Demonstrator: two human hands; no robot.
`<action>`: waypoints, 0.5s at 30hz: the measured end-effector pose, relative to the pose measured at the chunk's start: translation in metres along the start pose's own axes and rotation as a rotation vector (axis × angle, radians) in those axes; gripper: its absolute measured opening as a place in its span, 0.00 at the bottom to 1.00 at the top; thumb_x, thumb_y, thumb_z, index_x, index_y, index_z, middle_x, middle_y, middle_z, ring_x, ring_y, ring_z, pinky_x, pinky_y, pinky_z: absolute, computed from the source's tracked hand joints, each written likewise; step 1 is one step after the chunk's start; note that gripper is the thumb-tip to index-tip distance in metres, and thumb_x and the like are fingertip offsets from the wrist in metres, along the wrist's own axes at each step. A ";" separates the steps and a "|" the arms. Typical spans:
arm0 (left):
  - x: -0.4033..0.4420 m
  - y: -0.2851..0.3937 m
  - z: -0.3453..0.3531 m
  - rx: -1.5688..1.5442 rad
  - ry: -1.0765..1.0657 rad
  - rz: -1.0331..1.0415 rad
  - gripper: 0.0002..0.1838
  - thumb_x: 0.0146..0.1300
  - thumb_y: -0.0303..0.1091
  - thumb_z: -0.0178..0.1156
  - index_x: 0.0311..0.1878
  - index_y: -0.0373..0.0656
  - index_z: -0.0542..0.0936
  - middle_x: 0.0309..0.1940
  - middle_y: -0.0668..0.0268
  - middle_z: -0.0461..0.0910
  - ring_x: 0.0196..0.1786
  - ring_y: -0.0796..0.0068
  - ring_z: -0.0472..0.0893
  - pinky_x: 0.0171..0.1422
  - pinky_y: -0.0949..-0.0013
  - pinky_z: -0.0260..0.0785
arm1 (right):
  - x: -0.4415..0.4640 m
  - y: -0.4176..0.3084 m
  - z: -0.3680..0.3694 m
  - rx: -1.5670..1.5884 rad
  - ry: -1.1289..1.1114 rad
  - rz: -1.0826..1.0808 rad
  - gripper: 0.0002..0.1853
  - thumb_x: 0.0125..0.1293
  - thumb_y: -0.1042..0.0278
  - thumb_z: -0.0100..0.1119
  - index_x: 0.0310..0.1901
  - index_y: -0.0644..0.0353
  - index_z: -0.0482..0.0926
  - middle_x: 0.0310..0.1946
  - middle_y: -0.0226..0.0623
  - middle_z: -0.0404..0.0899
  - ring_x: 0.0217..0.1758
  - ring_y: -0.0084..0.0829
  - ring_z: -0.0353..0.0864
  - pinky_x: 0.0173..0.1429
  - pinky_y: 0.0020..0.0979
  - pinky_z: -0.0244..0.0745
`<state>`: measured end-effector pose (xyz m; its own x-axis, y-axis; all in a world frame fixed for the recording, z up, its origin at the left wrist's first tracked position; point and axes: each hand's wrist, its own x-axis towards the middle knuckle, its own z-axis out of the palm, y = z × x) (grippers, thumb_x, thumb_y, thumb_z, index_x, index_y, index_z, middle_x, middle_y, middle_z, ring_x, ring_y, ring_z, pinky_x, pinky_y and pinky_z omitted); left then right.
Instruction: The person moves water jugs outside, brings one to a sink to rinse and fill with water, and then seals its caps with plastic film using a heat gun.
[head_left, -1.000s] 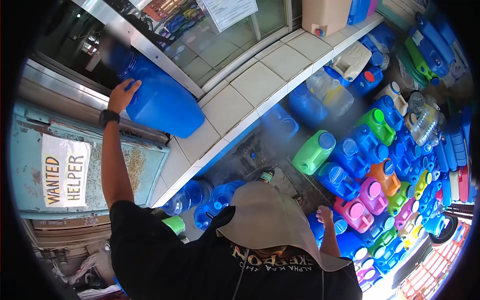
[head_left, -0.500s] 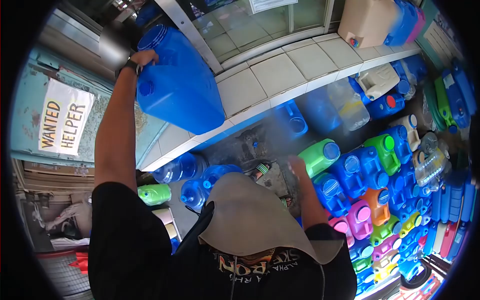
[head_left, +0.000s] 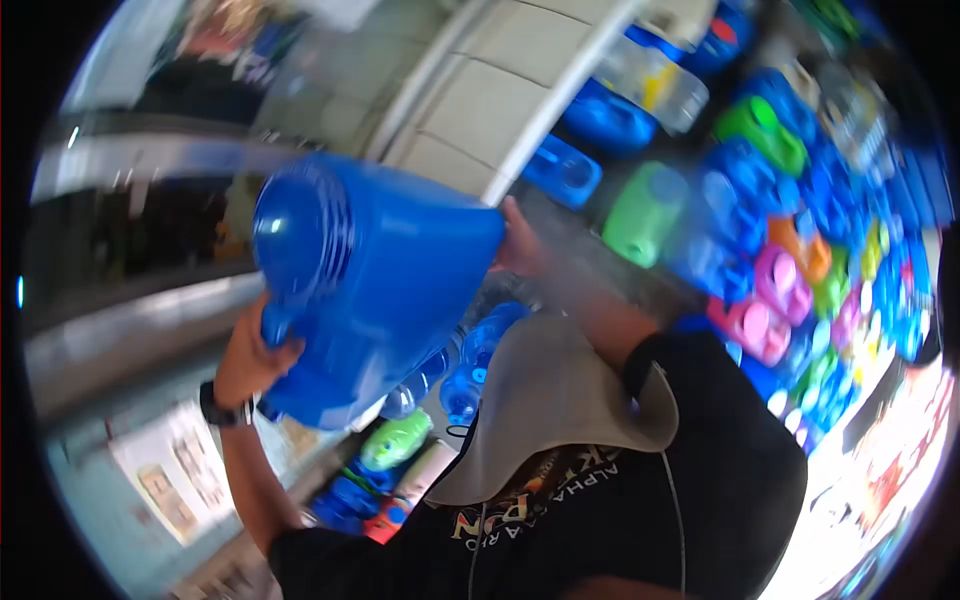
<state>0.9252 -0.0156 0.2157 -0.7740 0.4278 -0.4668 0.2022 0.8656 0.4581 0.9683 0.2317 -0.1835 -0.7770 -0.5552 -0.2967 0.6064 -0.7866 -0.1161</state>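
Observation:
A large blue jug (head_left: pixel 400 270) is held up between both of my hands, its wide ribbed cap toward the left and its base toward the right. My left hand (head_left: pixel 255 350), with a dark watch on the wrist, is closed round the jug's handle at its lower left. My right hand (head_left: pixel 517 240) grips the base edge on the right, with its fingers partly hidden and blurred.
A white tiled ledge (head_left: pixel 485 95) runs beyond the jug. Rows of coloured jugs, among them a green jug (head_left: pixel 645 215) and a pink jug (head_left: pixel 755 325), stand at the right. Clear blue bottles (head_left: pixel 465 385) are below. A paper sign (head_left: pixel 175 470) hangs at the lower left.
The blue jug has come off the ledge area, nearer to me, and turned with its cap toward the left. My right hand has moved up from my side and taken hold of its base. The view has rotated.

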 end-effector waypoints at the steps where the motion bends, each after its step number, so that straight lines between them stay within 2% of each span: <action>1: 0.006 0.001 0.001 0.054 -0.072 0.063 0.26 0.48 0.26 0.63 0.54 0.38 0.71 0.36 0.58 0.79 0.37 0.66 0.79 0.46 0.65 0.70 | -0.007 0.004 -0.001 0.062 0.049 -0.085 0.47 0.54 0.21 0.40 0.66 0.51 0.60 0.63 0.41 0.65 0.59 0.46 0.69 0.58 0.48 0.66; 2: 0.012 0.002 0.002 0.103 -0.140 0.130 0.26 0.47 0.28 0.63 0.53 0.37 0.72 0.40 0.54 0.80 0.44 0.60 0.79 0.53 0.61 0.68 | -0.013 0.004 -0.003 0.067 0.113 -0.089 0.47 0.55 0.21 0.38 0.66 0.51 0.60 0.64 0.42 0.63 0.62 0.47 0.64 0.61 0.53 0.59; 3: 0.017 0.028 0.007 0.268 -0.169 0.165 0.25 0.45 0.27 0.65 0.51 0.36 0.73 0.39 0.54 0.81 0.43 0.61 0.80 0.51 0.63 0.70 | -0.026 0.015 -0.012 0.080 0.177 -0.066 0.46 0.56 0.22 0.35 0.66 0.51 0.60 0.65 0.43 0.61 0.66 0.48 0.60 0.64 0.58 0.52; 4: 0.030 0.044 0.005 0.284 -0.234 0.200 0.25 0.45 0.27 0.65 0.51 0.36 0.73 0.39 0.54 0.81 0.43 0.61 0.80 0.51 0.63 0.70 | -0.040 0.032 -0.019 0.134 0.211 -0.107 0.46 0.56 0.22 0.35 0.66 0.51 0.60 0.65 0.43 0.61 0.66 0.48 0.60 0.64 0.58 0.52; 6: 0.049 0.066 0.008 0.154 -0.592 0.022 0.26 0.45 0.27 0.66 0.50 0.36 0.73 0.36 0.55 0.81 0.42 0.61 0.81 0.50 0.65 0.70 | -0.051 0.058 -0.030 0.163 0.310 -0.219 0.43 0.59 0.24 0.35 0.65 0.52 0.62 0.64 0.41 0.62 0.65 0.45 0.62 0.65 0.53 0.55; 7: 0.053 0.078 0.011 0.130 -0.657 -0.219 0.23 0.44 0.29 0.70 0.46 0.36 0.76 0.35 0.56 0.82 0.41 0.64 0.82 0.48 0.67 0.71 | -0.076 0.060 -0.009 0.184 0.284 -0.294 0.40 0.62 0.28 0.36 0.63 0.54 0.63 0.62 0.41 0.65 0.64 0.41 0.63 0.65 0.48 0.58; 8: 0.057 0.086 0.022 0.143 -0.669 -0.217 0.23 0.44 0.29 0.70 0.46 0.36 0.76 0.35 0.56 0.82 0.41 0.64 0.82 0.48 0.67 0.71 | -0.082 0.066 -0.024 0.200 0.288 -0.303 0.40 0.62 0.28 0.36 0.63 0.54 0.63 0.62 0.41 0.65 0.64 0.41 0.63 0.65 0.48 0.58; 10: 0.056 0.105 0.046 0.104 -0.743 0.253 0.19 0.45 0.32 0.72 0.41 0.35 0.79 0.34 0.56 0.83 0.40 0.65 0.82 0.46 0.67 0.72 | -0.086 0.091 -0.052 0.444 0.124 -0.345 0.37 0.65 0.32 0.35 0.63 0.56 0.64 0.60 0.41 0.68 0.62 0.39 0.66 0.64 0.44 0.62; 11: 0.051 0.125 0.059 0.093 -0.712 0.241 0.18 0.46 0.35 0.72 0.37 0.35 0.80 0.36 0.55 0.82 0.39 0.65 0.82 0.46 0.67 0.72 | -0.094 0.095 -0.052 0.445 0.120 -0.351 0.37 0.65 0.32 0.35 0.63 0.56 0.64 0.60 0.41 0.68 0.62 0.39 0.66 0.64 0.44 0.62; 12: 0.049 0.135 0.071 0.096 -0.713 0.242 0.18 0.46 0.35 0.72 0.37 0.35 0.80 0.36 0.55 0.82 0.39 0.65 0.82 0.46 0.67 0.72 | -0.108 0.100 -0.043 0.472 0.214 -0.452 0.37 0.65 0.32 0.35 0.63 0.57 0.64 0.59 0.42 0.68 0.61 0.39 0.67 0.64 0.44 0.62; 13: 0.047 0.143 0.082 0.121 -0.733 0.234 0.18 0.47 0.36 0.72 0.38 0.35 0.80 0.36 0.55 0.82 0.40 0.64 0.82 0.46 0.67 0.72 | -0.122 0.108 -0.040 0.504 0.313 -0.548 0.37 0.66 0.33 0.34 0.62 0.58 0.64 0.58 0.43 0.69 0.60 0.39 0.69 0.64 0.44 0.63; 15: 0.050 0.153 0.098 0.237 -0.805 0.190 0.19 0.47 0.36 0.71 0.41 0.37 0.80 0.36 0.55 0.82 0.40 0.61 0.82 0.46 0.66 0.72 | -0.154 0.119 -0.060 0.507 0.329 -0.579 0.37 0.66 0.33 0.34 0.62 0.58 0.64 0.58 0.43 0.69 0.60 0.40 0.69 0.64 0.44 0.63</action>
<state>0.9762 0.1630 0.1887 -0.0706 0.5478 -0.8337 0.4748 0.7534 0.4548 1.1707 0.2398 -0.2087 -0.8055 0.0192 -0.5922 -0.0838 -0.9931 0.0818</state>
